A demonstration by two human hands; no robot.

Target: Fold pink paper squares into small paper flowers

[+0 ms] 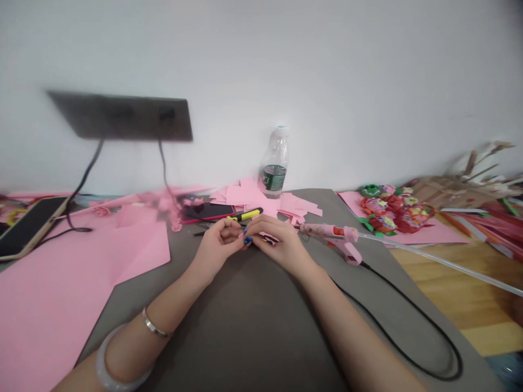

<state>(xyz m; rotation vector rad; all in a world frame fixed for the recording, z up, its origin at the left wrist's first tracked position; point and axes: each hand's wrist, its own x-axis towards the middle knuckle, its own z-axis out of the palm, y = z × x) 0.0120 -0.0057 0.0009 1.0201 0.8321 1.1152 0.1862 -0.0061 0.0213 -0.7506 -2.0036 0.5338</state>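
Observation:
My left hand (223,240) and my right hand (281,239) meet above the grey mat, fingertips pressed together. Pinched between them is a small blue piece (247,238), mostly hidden by the fingers and too small to make out further. Just behind the hands lies a yellow and black utility knife (247,214). A pink glue gun (333,233) rests to the right of my right hand, with a clear glue stick (441,260) sticking out of its back. Loose pink paper strips (249,195) are heaped beyond the fingers.
Large pink paper sheets (61,305) and a phone (30,228) cover the left side. A clear bottle (277,169) stands against the wall. Colourful paper flowers (394,209) lie at the right. The glue gun's black cable (443,332) loops across the grey mat (241,337).

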